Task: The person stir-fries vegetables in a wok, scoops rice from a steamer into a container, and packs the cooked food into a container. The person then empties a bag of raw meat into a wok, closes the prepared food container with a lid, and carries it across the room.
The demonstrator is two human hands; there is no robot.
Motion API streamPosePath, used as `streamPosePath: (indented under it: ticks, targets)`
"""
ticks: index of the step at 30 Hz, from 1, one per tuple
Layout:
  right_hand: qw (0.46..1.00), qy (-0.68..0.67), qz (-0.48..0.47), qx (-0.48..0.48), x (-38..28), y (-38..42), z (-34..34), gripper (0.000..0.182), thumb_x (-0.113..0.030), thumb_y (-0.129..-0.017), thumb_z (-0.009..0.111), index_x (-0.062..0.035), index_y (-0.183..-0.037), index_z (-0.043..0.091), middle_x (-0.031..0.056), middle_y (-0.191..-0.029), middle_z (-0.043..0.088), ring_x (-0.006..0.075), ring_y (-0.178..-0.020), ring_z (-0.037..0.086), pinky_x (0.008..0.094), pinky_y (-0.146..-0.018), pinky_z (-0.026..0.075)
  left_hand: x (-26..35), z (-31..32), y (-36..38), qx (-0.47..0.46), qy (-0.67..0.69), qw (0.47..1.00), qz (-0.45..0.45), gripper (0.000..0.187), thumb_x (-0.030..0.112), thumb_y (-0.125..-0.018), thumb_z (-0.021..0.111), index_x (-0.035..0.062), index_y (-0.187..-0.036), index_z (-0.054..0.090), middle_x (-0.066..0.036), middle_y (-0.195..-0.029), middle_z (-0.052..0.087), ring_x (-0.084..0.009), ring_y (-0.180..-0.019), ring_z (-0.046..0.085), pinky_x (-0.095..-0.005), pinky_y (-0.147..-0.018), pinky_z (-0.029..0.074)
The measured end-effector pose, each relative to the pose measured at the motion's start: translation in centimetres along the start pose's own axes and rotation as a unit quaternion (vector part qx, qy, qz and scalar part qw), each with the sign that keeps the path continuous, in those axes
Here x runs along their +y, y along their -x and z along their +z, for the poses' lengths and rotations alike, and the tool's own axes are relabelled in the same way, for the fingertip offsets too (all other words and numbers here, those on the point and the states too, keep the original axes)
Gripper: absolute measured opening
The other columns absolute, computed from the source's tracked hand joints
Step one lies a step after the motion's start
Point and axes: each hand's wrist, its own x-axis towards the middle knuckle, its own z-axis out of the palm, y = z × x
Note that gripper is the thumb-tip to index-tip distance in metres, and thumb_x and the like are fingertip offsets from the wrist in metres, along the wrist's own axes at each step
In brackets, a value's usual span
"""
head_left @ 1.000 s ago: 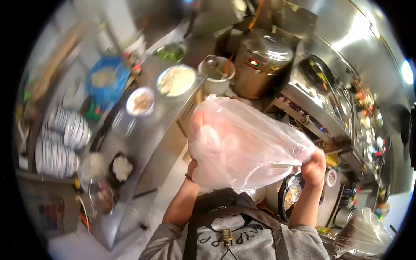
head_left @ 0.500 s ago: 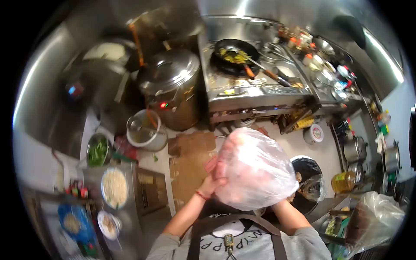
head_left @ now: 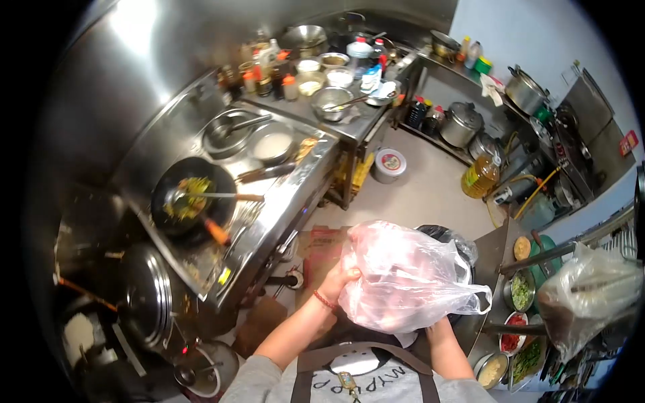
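Note:
A translucent plastic bag [head_left: 403, 279] with pinkish contents, perhaps raw meat, is held up in front of my chest. My left hand [head_left: 340, 281] is closed on its left side, thumb on top, with a red bracelet at the wrist. Under the bag's lower right side, my right hand [head_left: 438, 328] supports it; the bag hides its fingers. The loose handles of the bag point right. Behind the bag, a bin with a black liner [head_left: 440, 234] is partly covered.
Left is a stove with a wok [head_left: 191, 205] holding food and a ladle; beside it stands a large lidded pot [head_left: 144, 295]. A white tub [head_left: 389, 164] and an oil jug [head_left: 481, 176] are on the floor. Bowls of chopped vegetables [head_left: 520, 292] line the right counter.
My view has turned right, so the stove now lies to the left and the right counter is nearer. The bag stays in my hands, and its handles now show at the right.

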Motion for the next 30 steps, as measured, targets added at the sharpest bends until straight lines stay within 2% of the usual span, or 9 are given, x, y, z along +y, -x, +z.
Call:
streamPosePath:
  ticks: [5, 8, 11, 14, 16, 18, 22, 24, 30]
  targets:
    - [0.998, -0.037, -0.037, 0.029, -5.1, -8.4, 0.6, 0.043, -0.033, -0.08, 0.056, -0.0059, -0.113, 0.048, 0.0054, -0.107, 0.055, 0.022, -0.089, 0.055, 0.037, -0.076, 0.047, 3.2, -0.6, -12.2, -0.011, -0.087, 0.994, -0.062, 0.071, 0.017, -0.068, 0.066, 0.0012, -0.127, 0.03, -0.009, -0.116, 0.047, -0.0186, -0.104, 0.047, -0.0312, -0.089, 0.038]
    - [0.997, -0.049, -0.051, 0.033, -8.7, -12.6, 2.3, 0.043, -0.033, -0.08, 0.056, -0.006, -0.113, 0.048, 0.0055, -0.107, 0.054, 0.0221, -0.089, 0.055, 0.0372, -0.076, 0.046, 4.7, -0.9, -19.1, -0.019, -0.111, 0.992, -0.054, 0.071, 0.013, -0.067, 0.066, 0.0016, -0.127, 0.031, -0.008, -0.115, 0.047, -0.0178, -0.103, 0.048, -0.0304, -0.088, 0.039]
    - [0.996, -0.054, -0.066, 0.038, -12.3, -17.0, 3.6, 0.044, -0.033, -0.08, 0.056, -0.006, -0.113, 0.047, 0.0056, -0.107, 0.054, 0.0222, -0.09, 0.055, 0.0373, -0.077, 0.046, 6.0, -3.1, -26.2, 0.003, -0.065, 0.992, -0.111, 0.069, 0.007, -0.067, 0.064, 0.0022, -0.126, 0.031, -0.009, -0.114, 0.048, -0.0186, -0.101, 0.05, -0.0317, -0.088, 0.04]
    - [0.994, -0.053, -0.082, 0.041, -16.5, -22.7, 4.7, 0.044, -0.033, -0.08, 0.055, -0.0061, -0.113, 0.047, 0.0057, -0.107, 0.054, 0.0223, -0.09, 0.055, 0.0375, -0.077, 0.046, 8.9, -0.8, -34.1, -0.063, -0.038, 0.995, -0.07, 0.068, 0.006, -0.068, 0.064, 0.0019, -0.126, 0.031, -0.009, -0.114, 0.049, -0.0189, -0.102, 0.05, -0.0332, -0.088, 0.04]
    - [0.992, -0.056, -0.096, 0.052, -19.1, -26.1, 4.9, 0.044, -0.033, -0.08, 0.055, -0.0061, -0.113, 0.047, 0.0058, -0.107, 0.054, 0.0223, -0.091, 0.054, 0.0376, -0.077, 0.046, 7.4, -4.6, -39.7, -0.057, -0.014, 0.994, -0.087, 0.065, 0.006, -0.071, 0.063, 0.0029, -0.127, 0.03, -0.01, -0.117, 0.047, -0.02, -0.104, 0.049, -0.0344, -0.087, 0.042]
    - [0.99, -0.057, -0.107, 0.067, -21.5, -29.4, 5.5, 0.044, -0.033, -0.08, 0.055, -0.0062, -0.113, 0.047, 0.0058, -0.108, 0.054, 0.0224, -0.091, 0.054, 0.0377, -0.077, 0.046, 8.6, -3.7, -44.5, -0.092, 0.005, 0.988, -0.12, 0.065, 0.002, -0.071, 0.061, 0.0042, -0.128, 0.03, -0.01, -0.117, 0.048, -0.0203, -0.104, 0.049, -0.0347, -0.086, 0.043]
    - [0.987, -0.052, -0.122, 0.087, -26.7, -34.8, 6.6, 0.044, -0.033, -0.08, 0.055, -0.0063, -0.113, 0.047, 0.006, -0.108, 0.054, 0.0225, -0.092, 0.054, 0.0379, -0.078, 0.046, 10.1, 0.7, -53.3, -0.096, 0.033, 0.993, -0.067, 0.067, -0.004, -0.071, 0.057, 0.0073, -0.13, 0.028, -0.01, -0.115, 0.049, -0.0202, -0.101, 0.052, -0.0343, -0.086, 0.044]
    - [0.987, -0.05, -0.125, 0.092, -29.5, -37.4, 7.2, 0.044, -0.033, -0.08, 0.055, -0.0063, -0.114, 0.047, 0.006, -0.108, 0.054, 0.0226, -0.092, 0.054, 0.038, -0.078, 0.046, 8.9, -0.4, -58.1, -0.055, 0.041, 0.99, -0.127, 0.069, -0.005, -0.071, 0.056, 0.0094, -0.132, 0.026, -0.009, -0.117, 0.048, -0.0198, -0.103, 0.05, -0.034, -0.086, 0.044]
    - [0.99, -0.047, -0.115, 0.071, -39.4, -49.0, 7.5, 0.044, -0.033, -0.08, 0.055, -0.0064, -0.114, 0.047, 0.0063, -0.109, 0.054, 0.0228, -0.093, 0.054, 0.0383, -0.079, 0.046, 9.9, 1.6, -72.9, -0.087, 0.068, 0.991, -0.077, 0.069, -0.007, -0.071, 0.051, 0.0102, -0.132, 0.024, -0.008, -0.117, 0.047, -0.0184, -0.099, 0.052, -0.032, -0.082, 0.045]
